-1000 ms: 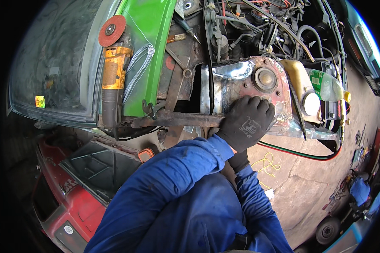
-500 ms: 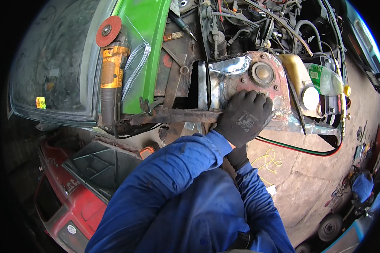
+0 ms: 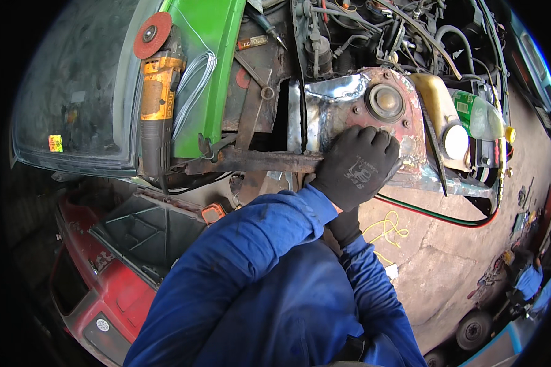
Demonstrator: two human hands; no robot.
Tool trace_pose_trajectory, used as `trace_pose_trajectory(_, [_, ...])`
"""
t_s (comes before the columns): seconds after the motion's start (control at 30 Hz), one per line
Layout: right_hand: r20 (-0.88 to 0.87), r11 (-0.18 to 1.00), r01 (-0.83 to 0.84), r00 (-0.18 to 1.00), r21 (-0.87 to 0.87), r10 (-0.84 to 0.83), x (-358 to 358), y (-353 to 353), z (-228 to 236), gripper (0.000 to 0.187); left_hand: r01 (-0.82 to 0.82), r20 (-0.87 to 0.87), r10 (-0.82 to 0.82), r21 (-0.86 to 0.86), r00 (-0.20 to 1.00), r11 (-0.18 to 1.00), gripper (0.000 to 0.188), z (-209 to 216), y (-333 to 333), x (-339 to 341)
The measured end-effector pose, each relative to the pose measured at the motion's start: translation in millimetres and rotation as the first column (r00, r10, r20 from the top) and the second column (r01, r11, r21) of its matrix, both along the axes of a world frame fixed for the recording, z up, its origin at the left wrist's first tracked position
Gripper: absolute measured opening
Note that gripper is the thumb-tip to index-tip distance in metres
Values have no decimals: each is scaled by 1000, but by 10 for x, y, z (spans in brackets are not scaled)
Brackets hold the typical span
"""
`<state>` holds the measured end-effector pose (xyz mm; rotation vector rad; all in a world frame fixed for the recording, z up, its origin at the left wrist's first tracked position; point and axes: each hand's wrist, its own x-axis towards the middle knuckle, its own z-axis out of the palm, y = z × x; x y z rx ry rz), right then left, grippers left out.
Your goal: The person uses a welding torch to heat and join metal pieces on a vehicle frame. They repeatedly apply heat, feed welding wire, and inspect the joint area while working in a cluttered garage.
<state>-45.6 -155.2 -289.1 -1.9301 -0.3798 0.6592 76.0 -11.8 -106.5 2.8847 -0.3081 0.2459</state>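
Observation:
My left hand (image 3: 357,169), in a black work glove, rests at the near edge of a car's strut tower (image 3: 325,125), just below its round domed top mount (image 3: 386,103). Its fingers are curled together, and whatever lies under them is hidden. Below the left wrist is my right hand (image 3: 346,227), also gloved in black; its fingers are out of sight behind the left hand and wrist. A rusty metal rail (image 3: 260,161) runs leftward from beside my left hand. Bare shiny metal covers the left part of the tower, with worn reddish paint around the mount.
An angle grinder (image 3: 159,92) and coiled wire (image 3: 194,82) lie on a green panel (image 3: 202,37) beside the windshield. A screwdriver (image 3: 263,25) lies farther back. Right of the tower sit a yellowed reservoir (image 3: 431,95) and a green-labelled bottle (image 3: 474,113). A red-and-green hose (image 3: 434,214) curves below.
The view has shifted slightly, moving the tower a little to the right in the picture. My left hand stays at the tower's near edge, fingers still curled.

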Motion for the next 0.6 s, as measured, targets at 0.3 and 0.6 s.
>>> trace_pose_trajectory(0.3, [-488, 981, 103, 855, -166, -173, 93, -571, 302, 24, -16, -66, 12, -50, 998, 999, 33, 41, 26, 46])
trace_pose_trajectory(0.6, [-359, 912, 54, 909, -406, -213, -190, -1860, 1017, 33, -228, 40, 253, -313, 967, 922, 30, -45, -20, 28])
